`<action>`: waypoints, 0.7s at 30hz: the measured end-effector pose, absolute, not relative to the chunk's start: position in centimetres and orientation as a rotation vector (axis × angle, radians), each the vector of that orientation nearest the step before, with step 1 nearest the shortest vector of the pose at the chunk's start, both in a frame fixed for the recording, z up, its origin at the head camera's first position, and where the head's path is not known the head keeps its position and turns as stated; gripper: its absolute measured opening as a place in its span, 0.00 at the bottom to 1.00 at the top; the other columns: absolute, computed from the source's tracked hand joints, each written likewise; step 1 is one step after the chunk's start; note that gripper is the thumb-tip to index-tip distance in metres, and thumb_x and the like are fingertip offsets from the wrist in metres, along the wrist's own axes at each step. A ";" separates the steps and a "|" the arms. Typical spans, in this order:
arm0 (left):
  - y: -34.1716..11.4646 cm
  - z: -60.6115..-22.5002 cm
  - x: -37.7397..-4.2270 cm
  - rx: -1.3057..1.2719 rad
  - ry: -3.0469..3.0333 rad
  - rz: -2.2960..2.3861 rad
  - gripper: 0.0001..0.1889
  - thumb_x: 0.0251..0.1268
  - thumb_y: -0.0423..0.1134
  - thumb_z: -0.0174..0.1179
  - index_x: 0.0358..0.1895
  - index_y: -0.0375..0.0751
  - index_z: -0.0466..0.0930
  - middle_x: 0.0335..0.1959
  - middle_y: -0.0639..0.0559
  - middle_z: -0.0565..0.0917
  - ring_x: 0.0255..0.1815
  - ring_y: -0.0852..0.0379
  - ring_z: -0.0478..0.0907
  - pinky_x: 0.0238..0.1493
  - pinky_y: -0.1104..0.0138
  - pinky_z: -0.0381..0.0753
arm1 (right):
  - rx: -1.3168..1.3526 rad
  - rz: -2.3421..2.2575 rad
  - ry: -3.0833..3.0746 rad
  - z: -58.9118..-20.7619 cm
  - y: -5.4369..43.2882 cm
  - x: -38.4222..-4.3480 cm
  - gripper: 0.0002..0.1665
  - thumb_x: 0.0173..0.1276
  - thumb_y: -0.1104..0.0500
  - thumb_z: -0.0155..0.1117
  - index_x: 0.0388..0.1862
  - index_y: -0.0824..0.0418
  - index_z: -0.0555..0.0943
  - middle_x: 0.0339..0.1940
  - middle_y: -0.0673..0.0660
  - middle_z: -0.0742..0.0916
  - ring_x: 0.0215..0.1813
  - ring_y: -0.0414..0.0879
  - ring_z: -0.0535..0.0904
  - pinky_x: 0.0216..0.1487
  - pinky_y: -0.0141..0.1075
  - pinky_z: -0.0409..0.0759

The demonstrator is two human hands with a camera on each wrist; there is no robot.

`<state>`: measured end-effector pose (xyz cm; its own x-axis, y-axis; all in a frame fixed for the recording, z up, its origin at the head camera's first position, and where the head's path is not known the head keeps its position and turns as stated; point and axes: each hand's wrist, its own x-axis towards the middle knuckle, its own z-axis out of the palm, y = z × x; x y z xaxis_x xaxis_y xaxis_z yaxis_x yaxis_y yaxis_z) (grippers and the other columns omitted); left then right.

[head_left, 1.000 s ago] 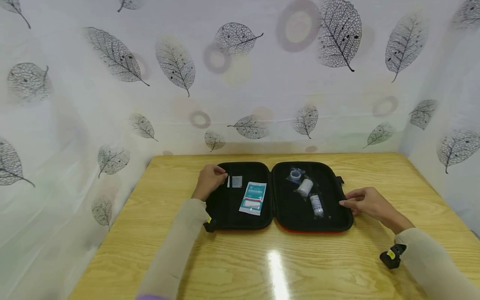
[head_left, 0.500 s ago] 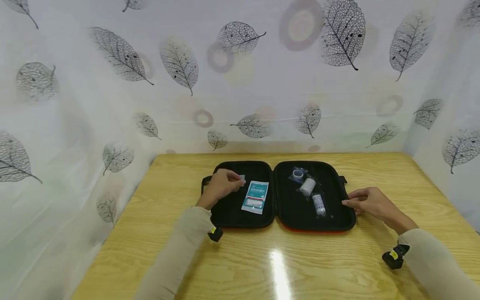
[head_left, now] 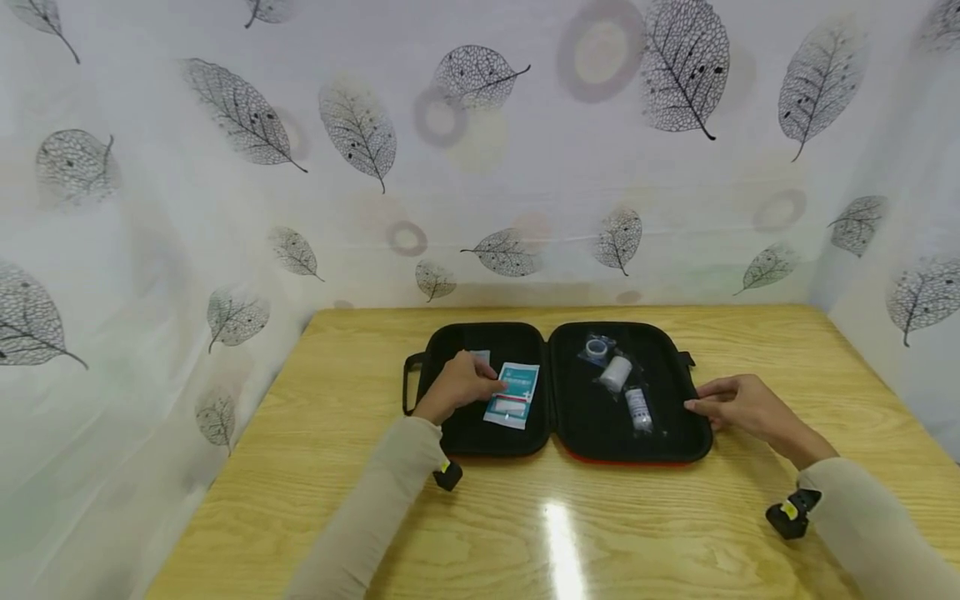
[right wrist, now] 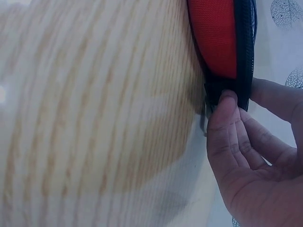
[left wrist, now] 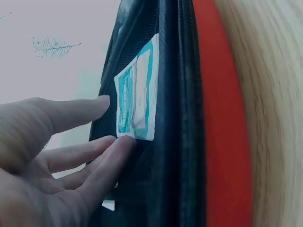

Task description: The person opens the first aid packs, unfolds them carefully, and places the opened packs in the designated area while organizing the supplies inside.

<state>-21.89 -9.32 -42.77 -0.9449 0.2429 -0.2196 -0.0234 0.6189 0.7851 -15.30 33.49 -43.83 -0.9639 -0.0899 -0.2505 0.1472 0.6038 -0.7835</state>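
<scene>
An unfolded black zip case (head_left: 592, 433) with a red outside lies on the table. In its left half is a teal-and-white packet (head_left: 512, 408). My left hand (head_left: 461, 385) reaches over that half. In the left wrist view a fingertip touches or nearly touches the packet's edge, and the thumb is held apart from the fingers. A small pale packet (head_left: 482, 357) shows partly behind this hand. My right hand (head_left: 742, 410) pinches the case's right rim; the right wrist view shows thumb and fingers on either side of the black edge.
In the right half lie a bagged blue-and-white tape roll (head_left: 597, 348), a wrapped white roll (head_left: 616, 373) and a small labelled white bottle or roll (head_left: 637, 410). A carry handle (head_left: 410, 383) sticks out left. A leaf-patterned curtain (head_left: 480, 183) hangs behind the wooden table (head_left: 480, 517).
My left hand has moved right and toward me, from the case's left edge past the small pale packet to the teal-and-white packet. The right hand keeps its hold on the rim.
</scene>
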 end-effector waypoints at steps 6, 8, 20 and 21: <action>-8.7 -42.6 -21.8 0.120 2.492 1.288 0.18 0.62 0.38 0.73 0.50 0.31 0.83 0.46 0.42 0.85 0.37 0.53 0.87 0.49 0.56 0.85 | 0.051 -1.304 2.558 -43.7 33.5 -15.4 0.41 0.70 0.49 0.70 0.63 0.84 0.71 0.45 0.66 0.88 0.36 0.48 0.85 0.37 0.40 0.86; -8.6 -42.5 -21.7 0.098 2.473 1.297 0.18 0.62 0.37 0.73 0.50 0.30 0.82 0.46 0.42 0.84 0.38 0.52 0.87 0.50 0.55 0.85 | 0.053 -1.307 2.555 -43.7 33.5 -15.4 0.40 0.70 0.50 0.70 0.63 0.84 0.71 0.45 0.66 0.88 0.36 0.48 0.85 0.37 0.40 0.86; -8.0 -42.9 -21.7 0.112 2.445 1.278 0.13 0.62 0.33 0.72 0.46 0.30 0.83 0.43 0.43 0.83 0.38 0.51 0.84 0.45 0.59 0.86 | 0.040 -1.307 2.563 -43.8 33.5 -15.2 0.42 0.70 0.49 0.70 0.63 0.84 0.70 0.47 0.66 0.87 0.36 0.48 0.84 0.36 0.39 0.86; -8.0 -42.9 -21.6 0.112 2.441 1.276 0.13 0.62 0.33 0.72 0.46 0.30 0.83 0.44 0.43 0.83 0.38 0.51 0.84 0.46 0.59 0.85 | 0.039 -1.309 2.562 -43.8 33.5 -15.2 0.41 0.70 0.49 0.70 0.63 0.84 0.70 0.47 0.67 0.87 0.36 0.48 0.84 0.36 0.39 0.86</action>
